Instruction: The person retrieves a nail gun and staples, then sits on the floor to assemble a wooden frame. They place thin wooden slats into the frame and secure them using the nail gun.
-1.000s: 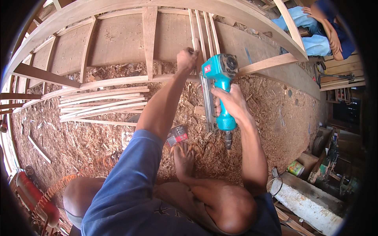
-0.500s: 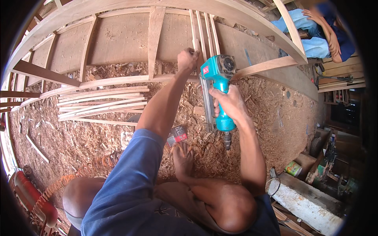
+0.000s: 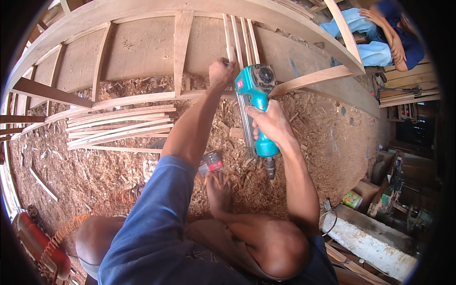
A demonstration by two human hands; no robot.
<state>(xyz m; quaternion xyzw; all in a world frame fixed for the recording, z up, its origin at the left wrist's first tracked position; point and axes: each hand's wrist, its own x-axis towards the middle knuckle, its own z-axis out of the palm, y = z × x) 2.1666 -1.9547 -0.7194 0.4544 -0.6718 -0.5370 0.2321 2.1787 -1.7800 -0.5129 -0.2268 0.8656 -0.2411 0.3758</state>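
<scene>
My right hand (image 3: 274, 121) is wrapped round the handle of a teal nail gun (image 3: 249, 79). Its head is up against the lower rail of a wooden frame (image 3: 137, 98), beside the foot of several thin upright slats (image 3: 245, 40). Just left of the gun, my left hand (image 3: 222, 72) is closed round the lower end of one wooden slat (image 3: 229, 52). The gun's nose and the exact contact point are hidden by its head. The air fitting (image 3: 270, 168) hangs below the handle.
Loose curved slats (image 3: 121, 126) lie left on a floor strewn with wood shavings. A box of fasteners (image 3: 210, 162) sits by my foot. An orange coiled hose (image 3: 76, 223) runs near a red compressor tank (image 3: 40, 244). Another person (image 3: 401, 35) sits far right; a concrete block (image 3: 370, 242) stands near right.
The whole scene has shifted slightly left in view. My hands keep their grips, and the nail gun stays by the slats with little visible movement.
</scene>
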